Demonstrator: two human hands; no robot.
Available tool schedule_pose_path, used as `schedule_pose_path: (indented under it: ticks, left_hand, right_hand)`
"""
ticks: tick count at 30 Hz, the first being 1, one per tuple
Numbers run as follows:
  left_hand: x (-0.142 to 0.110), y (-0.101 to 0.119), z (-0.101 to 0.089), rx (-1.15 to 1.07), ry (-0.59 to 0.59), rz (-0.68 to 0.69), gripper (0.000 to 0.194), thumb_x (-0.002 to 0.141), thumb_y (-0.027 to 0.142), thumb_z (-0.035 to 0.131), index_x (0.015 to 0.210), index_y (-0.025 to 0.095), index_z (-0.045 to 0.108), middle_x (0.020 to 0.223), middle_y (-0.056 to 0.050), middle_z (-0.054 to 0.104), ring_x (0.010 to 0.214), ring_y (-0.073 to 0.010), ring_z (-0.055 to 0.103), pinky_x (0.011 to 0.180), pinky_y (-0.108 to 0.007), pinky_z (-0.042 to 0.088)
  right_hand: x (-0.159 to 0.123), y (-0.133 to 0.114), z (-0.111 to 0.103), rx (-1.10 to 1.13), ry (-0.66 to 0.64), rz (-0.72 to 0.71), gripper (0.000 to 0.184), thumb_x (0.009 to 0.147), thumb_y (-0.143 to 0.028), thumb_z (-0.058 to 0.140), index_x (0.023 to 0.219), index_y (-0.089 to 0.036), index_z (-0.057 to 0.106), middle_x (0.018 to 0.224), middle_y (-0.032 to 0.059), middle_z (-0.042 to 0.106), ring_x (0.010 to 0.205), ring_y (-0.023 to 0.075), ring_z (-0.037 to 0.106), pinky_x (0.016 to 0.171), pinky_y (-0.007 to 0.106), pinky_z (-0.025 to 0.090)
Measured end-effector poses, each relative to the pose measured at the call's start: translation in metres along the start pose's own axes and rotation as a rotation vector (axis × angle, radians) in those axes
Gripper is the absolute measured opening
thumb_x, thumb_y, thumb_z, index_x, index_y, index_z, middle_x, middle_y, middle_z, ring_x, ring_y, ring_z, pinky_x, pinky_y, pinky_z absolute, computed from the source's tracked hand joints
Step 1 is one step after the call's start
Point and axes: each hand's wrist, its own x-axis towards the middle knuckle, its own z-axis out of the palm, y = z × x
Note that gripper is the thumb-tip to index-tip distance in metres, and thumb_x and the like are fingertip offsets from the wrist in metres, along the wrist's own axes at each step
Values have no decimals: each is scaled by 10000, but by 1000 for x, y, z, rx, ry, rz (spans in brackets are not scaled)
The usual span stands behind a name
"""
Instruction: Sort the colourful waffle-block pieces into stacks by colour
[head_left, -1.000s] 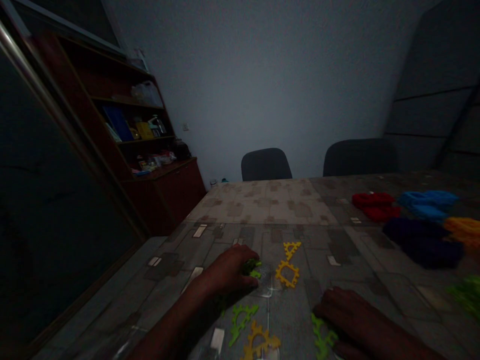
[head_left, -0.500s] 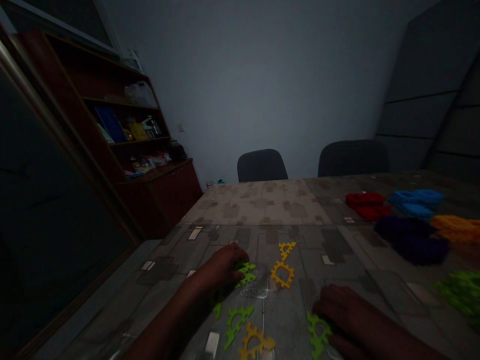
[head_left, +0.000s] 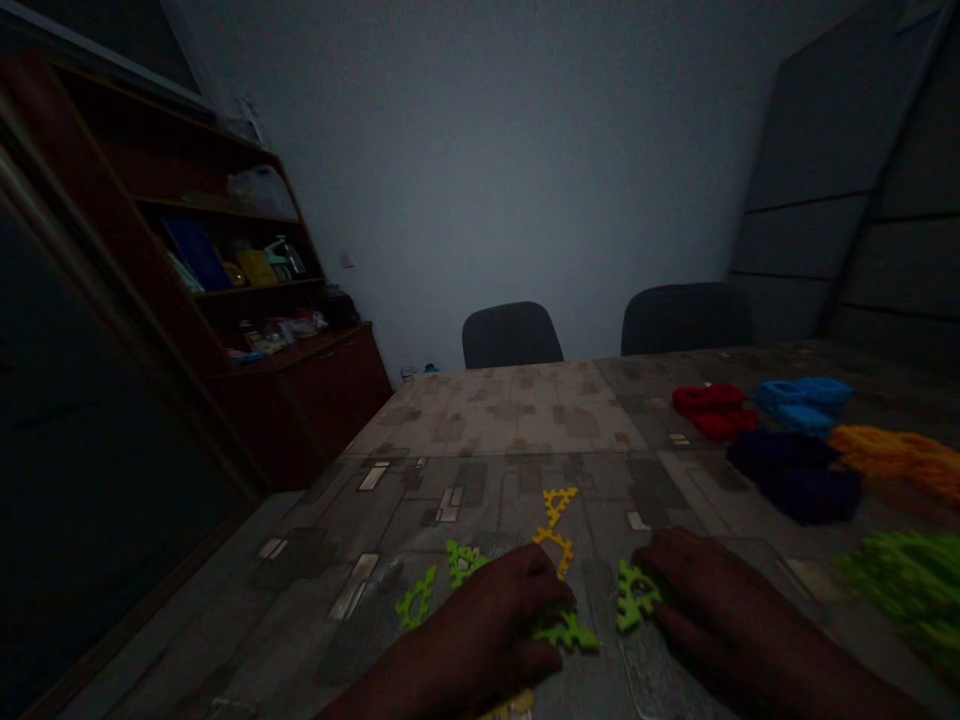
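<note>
A: "The left hand (head_left: 510, 610) had come away from the farther green triangle (head_left: 454, 562) and drawn nearer and to the right, while the right hand (head_left: 712, 605) had slid forward along with its piece."

B: "What did each of them have?"

A: "The left was closed, thumb and fingers, on a toothed green piece (head_left: 576, 634) that poked out at its fingertips. The right was clamped on the edge of another, the right-hand green piece (head_left: 627, 608). Both were on or just above the surface (head_left: 487, 410), near each other but apart; I couldn't tell whether they touched it."

B: "And around them?"

A: "A second green triangle (head_left: 426, 592) lay left of the left wrist. Ahead were a yellow triangle (head_left: 555, 514) and a yellow ring (head_left: 564, 550), the ring partly behind the left hand. Another yellow piece (head_left: 516, 704) showed below that hand, mostly covered."

B: "The right side?"

A: "Red (head_left: 712, 410), light blue (head_left: 806, 402), dark (head_left: 795, 478), orange (head_left: 896, 460) and bright green (head_left: 907, 590) heaps, well apart from the pieces."
</note>
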Motion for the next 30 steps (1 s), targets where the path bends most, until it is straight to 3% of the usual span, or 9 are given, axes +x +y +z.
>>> schedule_pose_path:
  ticks: [3,6,11,14,17,23,27,30]
  left_hand:
    - [0,9,11,46,-59,3,452,834,194,836,1254,301,703,1247,-31,663,1148,-240,640,960,-313,503]
    - [0,4,9,33,-36,40,450,845,251,861,1262,280,694,1269,-45,671,1171,-249,638,977,-325,507]
    - [-2,-21,-23,-38,207,117,225,969,264,696,1191,228,708,1207,-84,733,1112,-238,682,984,-370,513]
    - [-5,-38,-43,22,327,62,229,990,278,625,1192,206,704,1155,-100,751,1016,-232,696,927,-392,530]
    - [-8,-49,-54,64,372,22,232,984,299,616,1174,205,710,1110,-98,761,955,-222,703,874,-370,546]
    - [-9,-54,-56,69,324,13,251,979,310,612,1181,201,712,1136,-106,771,981,-230,724,909,-379,544]
    - [-11,-55,-56,92,259,-69,262,982,344,620,1191,212,707,1195,-116,755,1097,-263,702,989,-413,513]
    - [-15,-57,-57,100,227,-112,304,934,310,661,1222,222,704,1241,-119,750,1158,-290,685,1027,-435,496]
  right_hand:
    - [4,2,-4,-4,-77,78,217,883,-173,527,1026,-185,691,1074,139,691,995,298,666,854,441,513]
    - [4,1,-3,24,-80,79,238,893,-177,527,1067,-184,688,1087,136,687,1014,299,657,878,451,503]
    - [0,-3,9,165,-53,52,262,916,-231,551,1133,-215,696,1179,130,688,1096,295,646,942,445,505]
    - [-1,-12,19,243,-57,43,312,932,-254,563,1216,-205,681,1193,127,686,1109,281,648,961,428,515]
    - [1,-26,28,274,-93,38,339,915,-234,585,1238,-193,677,1190,130,695,1112,280,653,963,423,523]
    - [4,-43,51,245,-20,-13,347,900,-212,636,1242,-229,686,1212,117,736,1124,293,673,972,438,540]
    - [2,-39,65,188,68,-66,425,889,-240,698,1312,-260,664,1266,115,743,1146,320,684,1015,495,536]
    - [1,-34,69,167,57,-42,443,887,-253,708,1327,-253,651,1267,121,743,1125,327,698,984,518,559]
